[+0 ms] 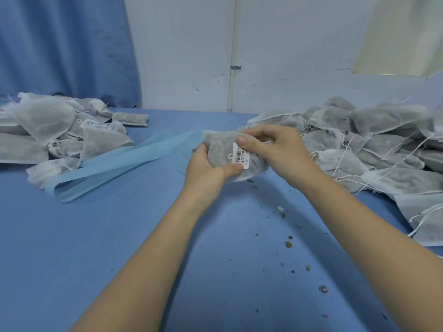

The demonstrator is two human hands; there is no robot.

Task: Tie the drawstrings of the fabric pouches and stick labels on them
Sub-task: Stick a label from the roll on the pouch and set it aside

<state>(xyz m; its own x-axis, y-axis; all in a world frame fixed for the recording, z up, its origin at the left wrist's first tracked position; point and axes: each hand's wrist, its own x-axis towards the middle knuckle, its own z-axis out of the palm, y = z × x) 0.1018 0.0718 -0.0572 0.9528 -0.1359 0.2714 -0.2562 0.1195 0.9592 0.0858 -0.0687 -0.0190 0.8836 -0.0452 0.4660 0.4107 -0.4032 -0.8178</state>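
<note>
A grey-white fabric pouch [220, 147] filled with dark bits is held up above the blue table at centre. My left hand [206, 168] grips its lower left side, thumb on the bottom edge of a white barcode label [242, 155] stuck on the pouch. From the right, my right hand [275, 147] curls over the pouch, and its thumb presses the label's top end. A knotted white drawstring shows just left of the label.
A heap of pouches with loose white strings [374, 149] fills the right side. Labelled pouches [62, 133] are piled at the left. Light-blue backing strips [124, 161] trail across the table [119, 236]. Dry crumbs [287, 244] are scattered at front right.
</note>
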